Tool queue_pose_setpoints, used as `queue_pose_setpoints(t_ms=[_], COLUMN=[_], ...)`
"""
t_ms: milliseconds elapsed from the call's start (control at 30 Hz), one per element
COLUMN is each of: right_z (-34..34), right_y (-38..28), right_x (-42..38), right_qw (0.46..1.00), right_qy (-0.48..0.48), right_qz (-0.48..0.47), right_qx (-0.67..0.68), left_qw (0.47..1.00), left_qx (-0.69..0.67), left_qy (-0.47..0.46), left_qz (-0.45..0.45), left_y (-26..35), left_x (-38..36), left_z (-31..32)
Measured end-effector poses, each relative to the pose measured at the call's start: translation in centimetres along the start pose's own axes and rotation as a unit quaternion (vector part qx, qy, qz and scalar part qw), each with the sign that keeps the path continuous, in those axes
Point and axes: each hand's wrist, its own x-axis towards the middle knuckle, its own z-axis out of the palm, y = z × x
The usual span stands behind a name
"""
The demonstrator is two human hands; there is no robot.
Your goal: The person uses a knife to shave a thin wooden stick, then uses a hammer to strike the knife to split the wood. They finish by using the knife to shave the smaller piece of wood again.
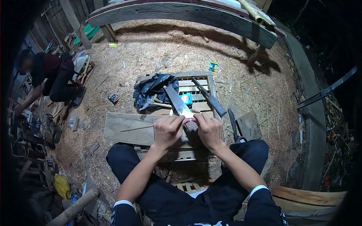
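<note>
My left hand (167,129) and my right hand (206,130) are close together over the low slatted wooden stand (201,75), fingers pinched. Between their fingertips is a small pale piece (189,116), brightly lit and hard to make out. Just beyond it lies a saw blade (174,98) on the stand. A teal tape measure (186,98) rests right of the blade, and a chisel-like tool (211,98) lies further right. Black plastic bag (151,90) material is bunched at the stand's left.
Another person (52,75) crouches at the left. A wooden board (128,126) lies left of my hands. Right of the stand is a dark-bladed knife (232,122). A long wooden bench (181,14) spans the back; a curved blade (332,88) shows at far right.
</note>
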Motion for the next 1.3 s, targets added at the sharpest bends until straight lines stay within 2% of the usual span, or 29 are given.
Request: queue_pose_setpoints(t_ms=[100,167,300,400,567,867,1167,1300], right_z=[-0.4,-0.9,-1.5,-1.6,-1.6,-1.7,-2.0,-1.9], right_y=[0.3,0.5,0.7,1.0,1.5,1.7,0.9,0.7], right_x=[0.2,0.2,0.3,0.1,0.0,0.1,0.7,0.7], right_qw=[1.0,1.0,0.998,0.997,0.996,0.992,0.996,0.998], right_qy=[-0.007,-0.014,-0.007,-0.014,-0.025,-0.033,0.027,0.035], right_qz=[-0.012,-0.02,-0.056,-0.07,-0.083,-0.119,-0.074,-0.05], right_qx=[0.005,0.012,0.026,0.006,-0.003,-0.025,0.033,0.028], left_qw=[0.998,0.993,0.992,0.994,0.995,0.988,0.994,0.995], left_qx=[0.036,0.023,0.038,0.04,-0.027,0.034,0.008,0.019], left_qy=[-0.013,0.035,0.028,-0.011,-0.056,-0.046,0.011,0.009], left_qz=[0.051,0.113,0.116,0.099,0.078,0.146,0.112,0.098], left_y=[-0.4,-1.0,-0.7,-1.1,-0.6,-1.1,-0.1,0.4], left_x=[0.6,0.9,1.0,0.6,0.9,0.7,0.2,0.3], left_z=[-0.5,-0.4,-0.9,-0.9,-1.6,-1.3,-0.4,-0.4])
